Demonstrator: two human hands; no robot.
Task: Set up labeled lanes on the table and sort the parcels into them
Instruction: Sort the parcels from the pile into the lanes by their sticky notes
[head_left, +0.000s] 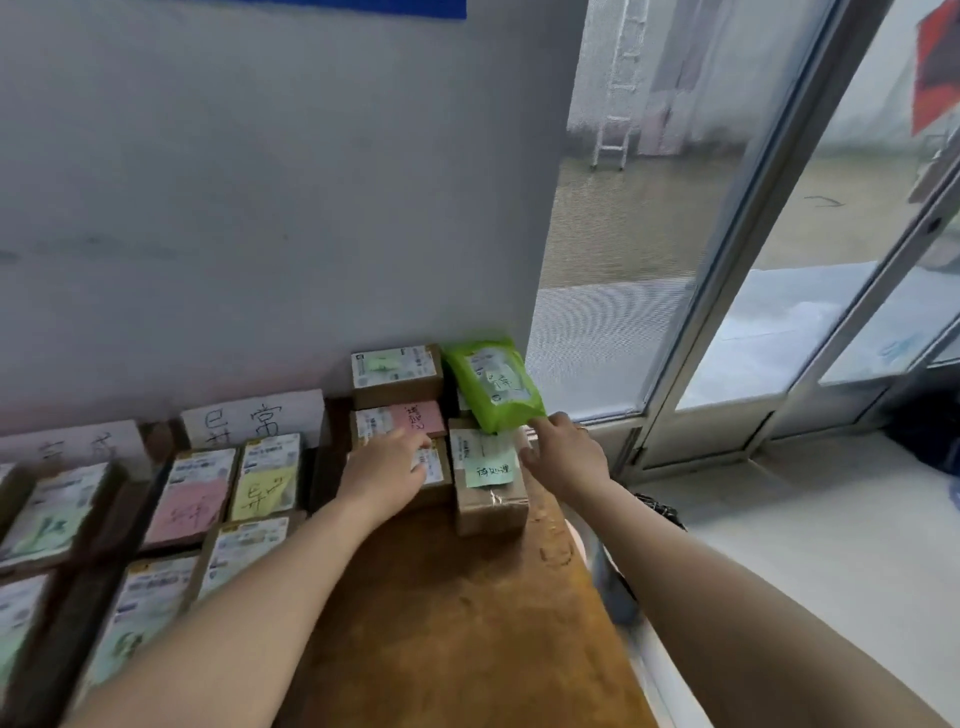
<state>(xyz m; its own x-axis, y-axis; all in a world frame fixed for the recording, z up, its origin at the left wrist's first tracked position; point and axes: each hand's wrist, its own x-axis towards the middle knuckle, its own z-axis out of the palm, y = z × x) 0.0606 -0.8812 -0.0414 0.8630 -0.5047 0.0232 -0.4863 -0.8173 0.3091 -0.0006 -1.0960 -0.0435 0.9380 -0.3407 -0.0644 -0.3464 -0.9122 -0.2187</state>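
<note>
A green plastic mailer (493, 382) lies tilted at the table's far right corner, on top of other parcels. My right hand (563, 454) pinches its near edge. Just below sits a brown box with a green sticky note (491, 480). My left hand (387, 470) rests flat on a small brown box (434, 470), fingers spread. Behind that box lie a parcel with a pink note (400, 421) and another brown box (397, 374) against the wall. To the left, white handwritten lane labels (254, 418) lean on the wall above rows of labelled parcels (265, 480).
The brown wooden table (457, 613) ends close on the right, by a glass sliding door (727, 291). A white wall (260, 208) backs the table. More parcels with pink, yellow and green notes (187, 506) fill the left side.
</note>
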